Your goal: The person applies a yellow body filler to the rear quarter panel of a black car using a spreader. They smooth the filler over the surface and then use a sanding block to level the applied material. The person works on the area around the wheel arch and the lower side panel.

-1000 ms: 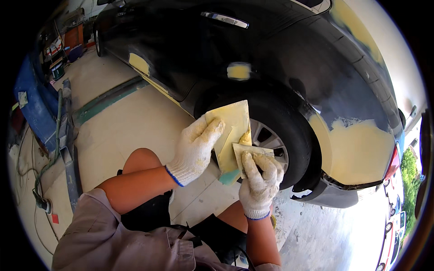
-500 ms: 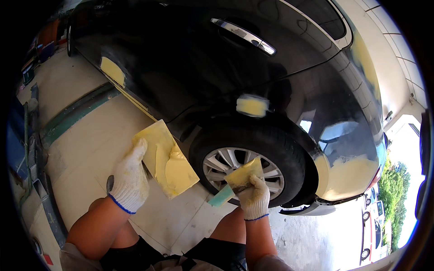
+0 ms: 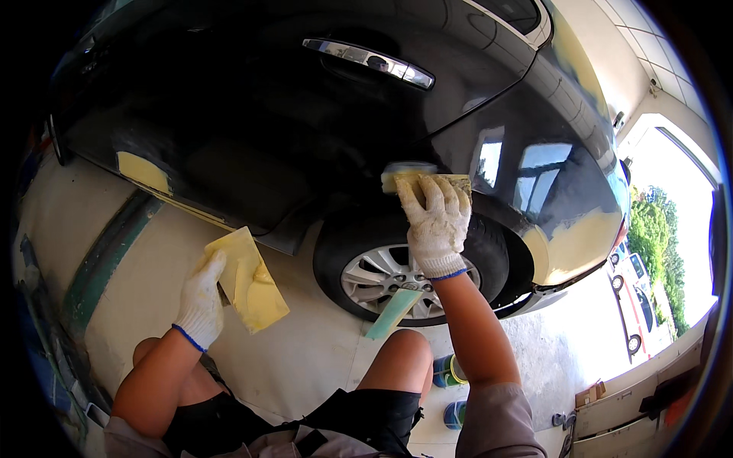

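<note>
Black car (image 3: 229,114), yellow putty (image 3: 257,288), blue-edged white gloves (image 3: 201,301), teal strip (image 3: 393,313)

Two cans (image 3: 449,372), lower centre-right, one above the other in frame. Pale floor (image 3: 321,340) left and lower centre. Green strip (image 3: 103,269) on floor, left. White wall (image 3: 611,57) upper right. Trees (image 3: 649,233) and parked vehicles (image 3: 631,309) outdoors, right. Pale cabinet (image 3: 613,416) lower right, brown box (image 3: 590,393) near its upper left.
</note>
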`<control>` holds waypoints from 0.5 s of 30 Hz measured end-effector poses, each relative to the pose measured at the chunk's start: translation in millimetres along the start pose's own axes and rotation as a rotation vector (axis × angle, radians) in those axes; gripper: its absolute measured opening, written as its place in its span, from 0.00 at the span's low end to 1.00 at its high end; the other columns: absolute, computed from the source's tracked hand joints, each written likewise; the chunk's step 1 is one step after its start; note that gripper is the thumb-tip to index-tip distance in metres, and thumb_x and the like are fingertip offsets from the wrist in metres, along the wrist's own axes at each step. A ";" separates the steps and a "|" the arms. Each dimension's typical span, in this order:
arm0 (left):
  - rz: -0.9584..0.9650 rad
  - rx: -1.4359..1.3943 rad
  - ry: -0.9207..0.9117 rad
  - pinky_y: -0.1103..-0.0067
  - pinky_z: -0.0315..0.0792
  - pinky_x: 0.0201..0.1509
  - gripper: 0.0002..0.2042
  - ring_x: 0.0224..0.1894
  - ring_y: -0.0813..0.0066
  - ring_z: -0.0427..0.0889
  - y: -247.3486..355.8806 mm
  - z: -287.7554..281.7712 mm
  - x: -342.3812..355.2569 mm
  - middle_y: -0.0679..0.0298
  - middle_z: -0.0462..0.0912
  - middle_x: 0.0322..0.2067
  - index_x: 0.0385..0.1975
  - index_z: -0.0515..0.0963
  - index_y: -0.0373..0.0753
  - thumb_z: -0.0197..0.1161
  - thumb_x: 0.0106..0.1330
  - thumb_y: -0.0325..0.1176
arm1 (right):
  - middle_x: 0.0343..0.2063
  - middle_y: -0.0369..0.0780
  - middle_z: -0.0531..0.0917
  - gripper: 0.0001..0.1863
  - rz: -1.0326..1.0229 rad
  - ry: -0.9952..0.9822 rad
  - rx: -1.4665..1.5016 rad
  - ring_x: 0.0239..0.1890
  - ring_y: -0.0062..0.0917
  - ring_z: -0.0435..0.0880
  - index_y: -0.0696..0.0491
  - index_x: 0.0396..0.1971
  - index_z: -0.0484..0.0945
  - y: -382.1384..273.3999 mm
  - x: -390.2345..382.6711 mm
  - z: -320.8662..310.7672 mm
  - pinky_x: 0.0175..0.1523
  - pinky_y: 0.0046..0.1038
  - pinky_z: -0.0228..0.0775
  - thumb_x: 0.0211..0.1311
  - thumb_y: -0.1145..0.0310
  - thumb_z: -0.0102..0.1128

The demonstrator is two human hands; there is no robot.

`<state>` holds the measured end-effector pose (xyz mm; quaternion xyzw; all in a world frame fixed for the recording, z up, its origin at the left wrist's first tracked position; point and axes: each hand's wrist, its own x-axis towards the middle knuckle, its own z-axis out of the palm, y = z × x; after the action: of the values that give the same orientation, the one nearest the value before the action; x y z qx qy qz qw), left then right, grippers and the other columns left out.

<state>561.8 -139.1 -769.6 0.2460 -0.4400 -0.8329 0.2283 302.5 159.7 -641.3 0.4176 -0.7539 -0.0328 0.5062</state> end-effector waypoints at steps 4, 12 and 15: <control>-0.053 0.038 -0.004 0.71 0.81 0.57 0.20 0.55 0.72 0.85 5.5 -13.8 21.2 0.64 0.85 0.55 0.65 0.78 0.39 0.62 0.81 0.42 | 0.59 0.40 0.79 0.36 0.032 -0.015 -0.039 0.65 0.40 0.77 0.32 0.63 0.83 -15.8 -2.1 13.1 0.71 0.54 0.65 0.51 0.75 0.66; -0.092 0.048 -0.086 0.72 0.82 0.54 0.19 0.51 0.74 0.86 26.6 -24.7 24.1 0.65 0.86 0.54 0.64 0.79 0.39 0.61 0.82 0.42 | 0.59 0.39 0.78 0.39 0.037 -0.005 -0.083 0.65 0.41 0.76 0.32 0.64 0.82 -24.7 -9.2 2.1 0.71 0.55 0.64 0.46 0.76 0.68; -0.094 0.061 -0.125 0.72 0.81 0.56 0.19 0.53 0.74 0.86 31.8 -19.5 14.2 0.65 0.86 0.54 0.64 0.79 0.38 0.60 0.82 0.41 | 0.59 0.39 0.78 0.39 0.062 -0.085 -0.137 0.66 0.41 0.76 0.31 0.63 0.84 -28.5 12.1 0.5 0.72 0.55 0.64 0.47 0.77 0.68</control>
<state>567.9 -175.9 -755.3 0.2209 -0.4665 -0.8426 0.1534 317.4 133.0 -646.0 0.3567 -0.7832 -0.0863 0.5018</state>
